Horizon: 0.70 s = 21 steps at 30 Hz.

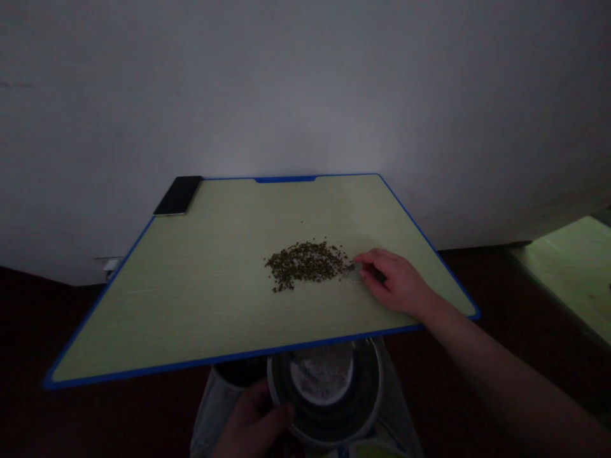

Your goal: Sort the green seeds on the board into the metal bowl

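Observation:
A loose pile of small greenish-brown seeds or beans (305,262) is spread over the middle of a pale table top with a blue edge (200,286). At the right end of the pile is my right hand (394,280). Its fingertips touch the table there, with index finger and thumb apart and a few pale bits beside them. My left hand (255,416) grips the left rim of a round metal bowl (329,423), thumb over the edge. Held at my lap below the table's front edge, the bowl has its far rim partly hidden by the table; something pale lies inside.
A dark phone or tablet (178,196) lies at the table's far left corner. The table stands against a white wall (296,89). Another dark container (241,372) is partly visible left of the bowl. A plug (111,265) sits in the wall at left.

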{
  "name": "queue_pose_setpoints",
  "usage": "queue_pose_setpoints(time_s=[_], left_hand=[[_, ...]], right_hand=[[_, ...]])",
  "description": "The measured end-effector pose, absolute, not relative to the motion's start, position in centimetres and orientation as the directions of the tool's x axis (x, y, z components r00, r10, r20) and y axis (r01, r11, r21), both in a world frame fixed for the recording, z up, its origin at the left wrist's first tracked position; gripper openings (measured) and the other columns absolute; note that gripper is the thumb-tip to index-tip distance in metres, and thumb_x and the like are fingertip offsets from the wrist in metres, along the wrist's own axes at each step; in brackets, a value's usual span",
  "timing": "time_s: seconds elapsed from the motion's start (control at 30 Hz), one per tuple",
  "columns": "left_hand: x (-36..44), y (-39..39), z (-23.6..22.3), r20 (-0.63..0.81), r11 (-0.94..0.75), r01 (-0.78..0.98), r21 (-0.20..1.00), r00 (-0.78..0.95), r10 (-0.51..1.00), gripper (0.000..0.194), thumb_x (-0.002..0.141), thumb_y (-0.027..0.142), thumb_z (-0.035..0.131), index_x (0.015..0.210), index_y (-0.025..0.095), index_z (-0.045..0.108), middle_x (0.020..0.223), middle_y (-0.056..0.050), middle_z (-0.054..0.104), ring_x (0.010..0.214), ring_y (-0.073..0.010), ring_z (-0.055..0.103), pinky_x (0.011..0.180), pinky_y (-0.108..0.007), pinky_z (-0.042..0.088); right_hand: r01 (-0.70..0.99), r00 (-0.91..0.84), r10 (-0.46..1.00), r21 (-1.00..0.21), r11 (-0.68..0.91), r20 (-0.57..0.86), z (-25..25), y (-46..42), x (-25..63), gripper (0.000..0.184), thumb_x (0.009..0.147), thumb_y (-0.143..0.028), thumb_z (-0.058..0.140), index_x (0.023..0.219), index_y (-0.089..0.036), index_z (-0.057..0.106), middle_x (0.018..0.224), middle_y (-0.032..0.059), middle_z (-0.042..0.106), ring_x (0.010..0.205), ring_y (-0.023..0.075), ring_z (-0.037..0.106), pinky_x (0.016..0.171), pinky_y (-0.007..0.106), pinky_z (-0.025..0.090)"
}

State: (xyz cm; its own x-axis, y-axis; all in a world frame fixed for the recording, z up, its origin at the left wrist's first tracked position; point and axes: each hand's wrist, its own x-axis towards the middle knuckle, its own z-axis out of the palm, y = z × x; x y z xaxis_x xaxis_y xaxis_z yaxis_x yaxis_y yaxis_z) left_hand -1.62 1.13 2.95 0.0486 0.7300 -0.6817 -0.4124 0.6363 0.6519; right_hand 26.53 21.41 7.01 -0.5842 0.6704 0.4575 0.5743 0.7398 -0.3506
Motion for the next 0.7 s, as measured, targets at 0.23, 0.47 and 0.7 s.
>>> queue_pose_setpoints(time_s=[0.23, 0.47, 0.7], left_hand=[[-1.7, 1.4, 3.1, -0.642, 0.622, -0.349, 0.701, 0.072, 0.763, 0.035, 0.059, 0.048, 0.098, 0.082, 0.024, 0.086, 0.081, -0.007, 0.09, 0.078, -0.0335, 0.083, 0.079, -0.043, 0.066], [-1.7, 0.9, 1.9, -0.652, 0.613, -0.393, 0.685, 0.043, 0.757, 0.044, 0.058, 0.047, 0.1, 0.09, 0.02, 0.087, 0.084, -0.009, 0.089, 0.076, -0.0315, 0.083, 0.078, -0.043, 0.065], [-2.0, 1.0, 2.2, -0.653, 0.62, -0.398, 0.677, 0.064, 0.754, 0.041, 0.059, 0.045, 0.101, 0.091, 0.021, 0.088, 0.09, -0.008, 0.091, 0.089, -0.0325, 0.083, 0.092, -0.042, 0.063]], right_hand=[[0.565, -0.599, 0.673, -0.367, 0.739, 0.434, 7.0, 21.3, 26.6, 0.024, 0.099, -0.018, 0.056, 0.118, -0.021, 0.07, 0.084, 0.0051, 0.073, 0.07, 0.02, 0.066, 0.067, 0.034, 0.054], [0.56, -0.627, 0.658, -0.347, 0.753, 0.416, 6.8, 21.3, 26.6, 0.023, 0.103, -0.021, 0.056, 0.121, -0.02, 0.07, 0.095, 0.0085, 0.077, 0.079, 0.0215, 0.071, 0.073, 0.036, 0.059], [0.553, -0.624, 0.629, -0.307, 0.775, 0.463, 7.1, 20.9, 26.4, 0.022, 0.103, -0.016, 0.055, 0.121, -0.019, 0.068, 0.093, 0.0093, 0.077, 0.078, 0.0226, 0.072, 0.072, 0.036, 0.06]])
